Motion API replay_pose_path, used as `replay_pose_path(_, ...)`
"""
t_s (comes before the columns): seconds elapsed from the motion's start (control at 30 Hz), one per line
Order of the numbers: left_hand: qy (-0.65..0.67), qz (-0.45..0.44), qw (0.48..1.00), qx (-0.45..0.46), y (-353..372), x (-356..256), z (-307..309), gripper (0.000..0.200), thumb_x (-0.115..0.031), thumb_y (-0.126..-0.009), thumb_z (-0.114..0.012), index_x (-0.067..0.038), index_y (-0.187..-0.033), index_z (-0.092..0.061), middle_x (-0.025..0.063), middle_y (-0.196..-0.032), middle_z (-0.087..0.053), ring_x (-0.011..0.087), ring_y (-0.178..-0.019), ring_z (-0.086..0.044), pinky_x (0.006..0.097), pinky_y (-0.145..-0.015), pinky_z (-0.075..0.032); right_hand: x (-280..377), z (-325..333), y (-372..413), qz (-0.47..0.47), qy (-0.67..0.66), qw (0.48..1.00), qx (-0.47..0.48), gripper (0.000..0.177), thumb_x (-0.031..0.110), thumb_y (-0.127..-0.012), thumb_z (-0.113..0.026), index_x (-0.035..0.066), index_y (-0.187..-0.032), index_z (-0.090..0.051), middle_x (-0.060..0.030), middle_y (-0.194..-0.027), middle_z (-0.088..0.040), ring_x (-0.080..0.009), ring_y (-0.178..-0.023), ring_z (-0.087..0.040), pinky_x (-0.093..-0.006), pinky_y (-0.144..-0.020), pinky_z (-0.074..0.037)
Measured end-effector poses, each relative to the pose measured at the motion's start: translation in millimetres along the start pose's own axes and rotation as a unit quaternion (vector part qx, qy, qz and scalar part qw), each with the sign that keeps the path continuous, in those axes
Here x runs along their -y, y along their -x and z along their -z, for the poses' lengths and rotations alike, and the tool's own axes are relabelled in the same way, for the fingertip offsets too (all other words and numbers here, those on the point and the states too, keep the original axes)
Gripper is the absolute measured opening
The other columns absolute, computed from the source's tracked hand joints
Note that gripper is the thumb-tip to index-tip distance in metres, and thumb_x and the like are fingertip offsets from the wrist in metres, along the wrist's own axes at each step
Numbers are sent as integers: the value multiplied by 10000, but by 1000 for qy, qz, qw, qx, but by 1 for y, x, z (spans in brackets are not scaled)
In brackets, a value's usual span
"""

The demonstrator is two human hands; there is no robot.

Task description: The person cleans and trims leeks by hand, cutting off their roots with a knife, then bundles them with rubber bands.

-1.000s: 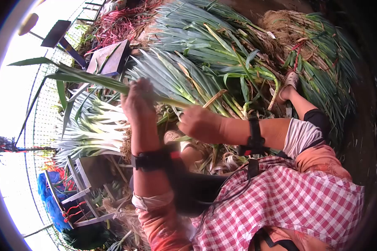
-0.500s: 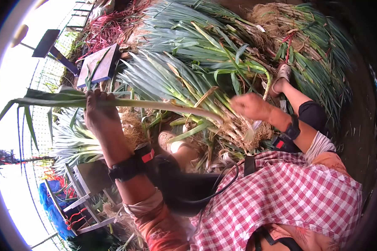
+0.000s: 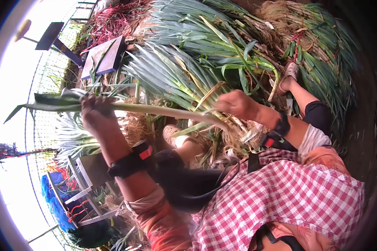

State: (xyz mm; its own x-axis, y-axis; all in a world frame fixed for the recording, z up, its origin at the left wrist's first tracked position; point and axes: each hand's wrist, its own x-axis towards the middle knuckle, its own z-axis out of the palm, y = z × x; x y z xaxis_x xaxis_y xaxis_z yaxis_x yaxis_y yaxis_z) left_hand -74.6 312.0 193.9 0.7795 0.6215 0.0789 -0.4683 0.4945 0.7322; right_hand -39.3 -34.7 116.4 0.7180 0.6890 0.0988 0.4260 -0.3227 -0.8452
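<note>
My left hand [image 3: 97, 112] is closed around the upper stalk of a long leek [image 3: 163, 111]. Its green leaves stick out to the left, and the pale shank slopes right to the roots. My right hand [image 3: 238, 104] is beside the lower shank with its fingers curled together. A pale bit shows at the fingertips, but blur hides whether it is a leaf layer of the leek. Behind both hands lies a pile of leeks [image 3: 167, 69], roots toward me.
More leeks [image 3: 322, 62] lie at the right, some tied with red string. A blue-edged board [image 3: 102, 58] stands at upper left, near red ties [image 3: 113, 21]. A metal frame [image 3: 86, 192] is at lower left, by a mesh fence. My feet rest among the leeks.
My right hand has moved left, closer to the leek's shank, with its fingers curled. My left hand has shifted slightly left with the leek.
</note>
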Motion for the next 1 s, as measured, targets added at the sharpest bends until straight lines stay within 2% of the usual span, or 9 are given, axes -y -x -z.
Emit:
replay_pose_path(0.1,-38,-68,979,-191,14,-17,-22,117,-129,-879,-416,-61,-783,-419,-10,-623,-372,82,-495,-315,212,-437,-289,-78,18,74,-125,145,980,-49,413,330,-834,-485,10,-573,-501,-181,-526,-474,-315,-468,-453,-383,-468,-365)
replay_pose_path(0.13,-90,-92,990,-61,-2,-15,21,142,-124,-879,-413,-71,-748,-401,-15,-620,-349,84,-500,-305,210,-447,-291,-89,27,95,-155,180,969,-63,292,267,-810,-509,17,-669,-557,-190,-569,-496,-327,-513,-494,-386,-499,-391)
replay_pose_path(0.27,-54,-94,989,-100,7,-38,22,143,-102,-875,-396,-73,-735,-403,-13,-612,-333,92,-506,-303,215,-452,-300,-156,72,171,-500,394,760,132,413,383,-757,-522,-9,-858,-601,-201,-854,-590,-359,-800,-556,-416,-696,-437)
replay_pose_path(0.37,-175,-124,976,-46,3,-11,53,116,-72,-847,-413,-67,-738,-452,-9,-605,-386,87,-497,-375,215,-445,-326,-128,49,136,-291,467,832,66,529,440,-759,-509,-34,-990,-557,-201,-957,-574,-334,-922,-537,-389,-795,-419)
replay_pose_path(0.47,-153,-87,983,-56,24,3,42,118,-117,-823,-471,-13,-775,-501,52,-617,-469,140,-520,-453,251,-472,-395,-47,-3,67,-148,115,980,-66,340,267,-861,-469,-7,-1059,-516,-178,-1021,-562,-298,-999,-517,-321,-838,-405)
replay_pose_path(0.57,-20,-32,989,-145,50,-4,0,63,-88,-832,-486,-28,-830,-470,34,-617,-433,133,-496,-431,264,-442,-378,32,-44,35,44,-12,997,58,395,289,-890,-420,-1,-1158,-436,-122,-1135,-488,-193,-1050,-465,-270,-890,-351)
replay_pose_path(0.63,-26,-37,989,-143,47,-16,6,70,-100,-842,-476,-37,-858,-449,49,-644,-461,137,-492,-434,260,-435,-371,69,-80,27,-38,-298,947,112,443,330,-872,-443,22,-1185,-385,-26,-833,-505,-78,-723,-492,-205,-649,-398)
replay_pose_path(0.7,-31,-59,988,-141,47,-40,8,106,-110,-845,-479,-25,-899,-444,65,-680,-482,135,-527,-448,262,-481,-388,98,-91,25,-143,-214,959,117,343,331,-872,-453,36,-1037,-510,30,-727,-470,-35,-633,-424,-201,-566,-371)
replay_pose_path(1.0,-338,-318,848,-258,74,-103,51,539,-91,-828,-486,116,-1249,-220,206,-1223,-352,233,-1121,-385,306,-953,-284,165,-221,-167,108,-53,990,67,365,332,-851,-457,-28,-864,-513,-145,-701,-538,-227,-625,-490,-328,-579,-402)
